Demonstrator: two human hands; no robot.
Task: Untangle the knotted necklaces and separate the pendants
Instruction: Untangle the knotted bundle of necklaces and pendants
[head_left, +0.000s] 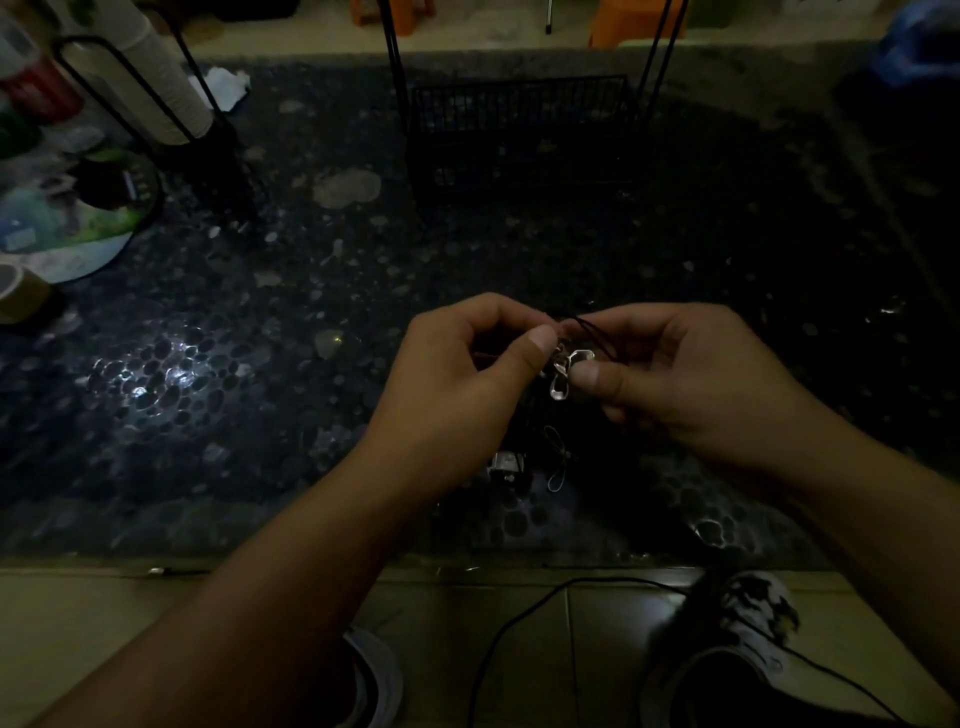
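I hold a knot of black necklace cords above the dark speckled counter. My left hand pinches the cords between thumb and fingers. A silver pendant sits right at the tangle, and my right hand pinches it between thumb and curled fingers. More dark cord hangs below the hands down to the counter, where a small silver pendant and a thin wire loop lie. In this dim light the cords' paths are hard to tell.
A black wire basket stands at the back centre. A stack of cups in a black wire holder, a round plate of odds and ends and a tape roll crowd the left. A black cable lies on the floor below.
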